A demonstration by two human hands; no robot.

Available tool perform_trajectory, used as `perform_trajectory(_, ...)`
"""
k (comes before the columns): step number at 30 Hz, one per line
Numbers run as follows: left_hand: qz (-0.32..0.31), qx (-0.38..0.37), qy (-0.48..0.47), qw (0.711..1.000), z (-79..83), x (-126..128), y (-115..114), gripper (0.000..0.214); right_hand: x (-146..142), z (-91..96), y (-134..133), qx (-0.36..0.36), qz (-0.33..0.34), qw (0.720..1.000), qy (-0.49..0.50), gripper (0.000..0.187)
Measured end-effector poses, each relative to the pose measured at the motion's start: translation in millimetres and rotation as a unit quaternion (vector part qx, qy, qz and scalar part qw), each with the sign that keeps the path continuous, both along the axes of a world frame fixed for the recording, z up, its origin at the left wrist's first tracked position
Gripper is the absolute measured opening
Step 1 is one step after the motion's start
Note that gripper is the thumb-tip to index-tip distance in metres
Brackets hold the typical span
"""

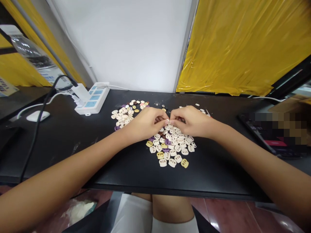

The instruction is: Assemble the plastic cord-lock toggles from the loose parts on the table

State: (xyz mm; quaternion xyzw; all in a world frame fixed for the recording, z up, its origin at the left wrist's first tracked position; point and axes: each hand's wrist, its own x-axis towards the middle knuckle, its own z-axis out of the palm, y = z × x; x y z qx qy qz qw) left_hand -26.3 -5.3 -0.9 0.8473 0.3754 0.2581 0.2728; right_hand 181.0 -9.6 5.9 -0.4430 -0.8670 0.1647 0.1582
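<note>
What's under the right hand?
Pale two-holed pieces peek out past the near side of the right hand, on the black table. Whatever lies straight under the palm is covered, so I can't tell.

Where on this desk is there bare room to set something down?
The desk is bare between the black cable, power strip and left forearm, and between the small pieces and right forearm. It's crowded mid-desk, where pieces spread around the left hand and right hand, and far left, by the white case.
</note>
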Motion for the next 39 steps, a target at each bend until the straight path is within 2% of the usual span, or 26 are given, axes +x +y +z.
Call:
perform_trajectory(10,0.026,0.056,0.000,0.998,-2.6,4,-5,0.011,0,-0.8,-1,0.045,0.022,0.999,0.009,0.020)
perform_trajectory(14,0.017,0.024,-0.045,0.999,0.3,3,-1,0.015,4,4.3,2,0.005,0.018,0.997,0.073,0.022)
perform_trajectory(16,0.015,0.008,-0.068,0.998,3.0,0,2,0.017,10,8.3,6,0.007,0.006,0.992,0.124,0.023)
perform_trajectory(19,0.021,0.014,-0.064,0.998,6.0,-4,6,0.021,28,12.9,17,0.060,-0.044,0.981,0.177,0.025)
perform_trajectory(22,0.005,0.018,-0.031,0.999,6.3,-6,7,0.027,52,12.9,31,0.097,-0.151,0.971,0.160,0.023)
perform_trajectory(25,-0.036,0.016,0.001,0.999,7.0,-7,7,0.026,74,9.1,44,0.083,-0.218,0.967,0.108,0.017)
perform_trajectory(27,-0.051,0.028,0.015,0.998,9.4,-8,8,0.023,84,6.3,50,0.063,-0.238,0.967,0.061,0.012)
perform_trajectory(29,-0.034,0.049,0.026,0.998,13.6,-12,10,0.025,92,4.4,54,0.044,-0.248,0.967,0.033,0.010)
perform_trajectory(33,0.052,0.095,0.078,0.991,23.9,-25,18,0.027,99,3.9,57,-0.023,-0.240,0.970,0.008,0.008)
perform_trajectory(36,0.097,0.076,0.134,0.983,29.4,-40,28,0.024,100,4.0,57,-0.055,-0.228,0.972,-0.014,0.005)
perform_trajectory(39,0.126,0.049,0.179,0.974,32.8,-55,38,0.024,97,2.3,58,-0.046,-0.226,0.972,-0.035,0.003)
